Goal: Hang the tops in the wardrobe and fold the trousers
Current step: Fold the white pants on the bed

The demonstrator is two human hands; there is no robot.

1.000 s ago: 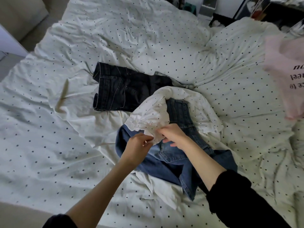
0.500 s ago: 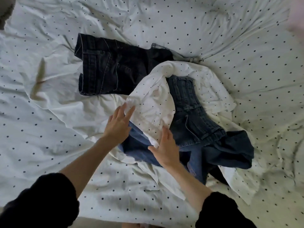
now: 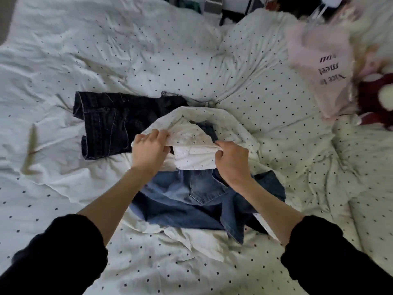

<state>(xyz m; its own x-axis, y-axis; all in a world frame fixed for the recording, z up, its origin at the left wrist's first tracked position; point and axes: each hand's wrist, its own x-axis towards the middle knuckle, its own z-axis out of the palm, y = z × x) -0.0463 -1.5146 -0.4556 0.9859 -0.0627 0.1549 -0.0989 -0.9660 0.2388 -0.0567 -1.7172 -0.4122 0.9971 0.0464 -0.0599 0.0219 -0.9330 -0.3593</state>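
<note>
A white dotted top (image 3: 192,145) lies crumpled in the middle of the bed, over a pair of blue jeans (image 3: 191,201). My left hand (image 3: 148,152) grips the top's left edge. My right hand (image 3: 230,161) pinches the same edge further right, and the cloth is stretched between the two hands. Dark, nearly black jeans (image 3: 106,124) lie folded to the left, just beyond my left hand. A pink top with printed words (image 3: 325,64) on a clear hanger lies at the far right.
Everything lies on a bed with a rumpled white, black-dotted duvet (image 3: 148,50). A red and white soft toy (image 3: 378,99) sits at the right edge. Dark furniture (image 3: 231,13) stands beyond the bed's far side.
My hands lay flat and open on the white top half a second ago; now both grip its edge and hold it up, stretched between them. The view has tilted up, showing the pink top again.
</note>
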